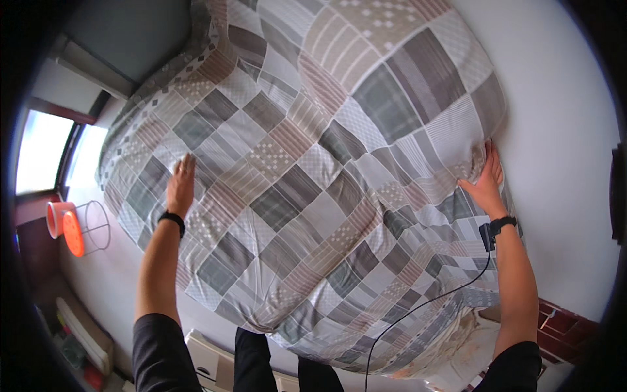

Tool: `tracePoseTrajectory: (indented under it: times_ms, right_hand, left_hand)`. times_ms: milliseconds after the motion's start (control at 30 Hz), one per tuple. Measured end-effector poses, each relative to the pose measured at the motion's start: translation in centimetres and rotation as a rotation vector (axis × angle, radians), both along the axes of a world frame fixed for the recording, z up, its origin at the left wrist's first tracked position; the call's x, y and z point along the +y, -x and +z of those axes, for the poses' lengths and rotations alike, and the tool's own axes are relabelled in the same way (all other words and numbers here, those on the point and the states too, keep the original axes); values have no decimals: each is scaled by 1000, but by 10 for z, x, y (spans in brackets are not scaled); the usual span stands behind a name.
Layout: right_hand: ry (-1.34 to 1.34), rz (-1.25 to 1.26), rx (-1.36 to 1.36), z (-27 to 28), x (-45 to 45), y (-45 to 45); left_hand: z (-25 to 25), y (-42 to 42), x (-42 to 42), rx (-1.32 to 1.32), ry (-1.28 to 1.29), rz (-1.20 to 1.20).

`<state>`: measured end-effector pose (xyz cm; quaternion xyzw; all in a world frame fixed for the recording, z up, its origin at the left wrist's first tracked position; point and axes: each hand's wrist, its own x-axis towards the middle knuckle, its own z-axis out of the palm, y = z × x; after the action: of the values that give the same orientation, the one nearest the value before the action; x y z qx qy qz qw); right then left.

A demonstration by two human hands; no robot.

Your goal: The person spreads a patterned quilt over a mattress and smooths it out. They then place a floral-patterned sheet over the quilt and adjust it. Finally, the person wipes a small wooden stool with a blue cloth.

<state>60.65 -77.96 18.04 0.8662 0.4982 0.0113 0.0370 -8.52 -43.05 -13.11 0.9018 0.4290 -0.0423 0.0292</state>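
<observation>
A patchwork-print bed cover in grey, beige, white and dusty pink spreads before me over a bed, wrinkled across its middle. My left hand, with a ring on one finger and a black band at the wrist, is over the cover's left part. Its fingertips are partly hidden, so I cannot tell whether it grips any cloth. At the cover's right edge, beside the white wall, my right hand rests on the fabric. Its thumb is spread away from the fingers. A black device is strapped to my right wrist.
A black cable trails from the wrist device across the cover. The white wall bounds the right side. An orange stool or basket on a wire frame stands left, near a bright window. A stained pale cloth lies at lower right.
</observation>
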Motion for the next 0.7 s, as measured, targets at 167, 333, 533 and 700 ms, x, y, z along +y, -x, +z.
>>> tracePoseTrajectory:
  times_ms: [167, 333, 533, 700]
  right_hand:
    - [5, 7, 14, -15, 5, -5]
    - [45, -15, -32, -6, -4, -9]
    - [21, -14, 23, -3, 11, 8]
    - [-19, -23, 18, -7, 11, 6]
  left_hand:
    - [-2, -7, 73, -165, 32, 68]
    - [6, -47, 71, -285, 102, 536]
    - [2, 9, -27, -25, 80, 353]
    - [23, 26, -108, 267, 327, 115]
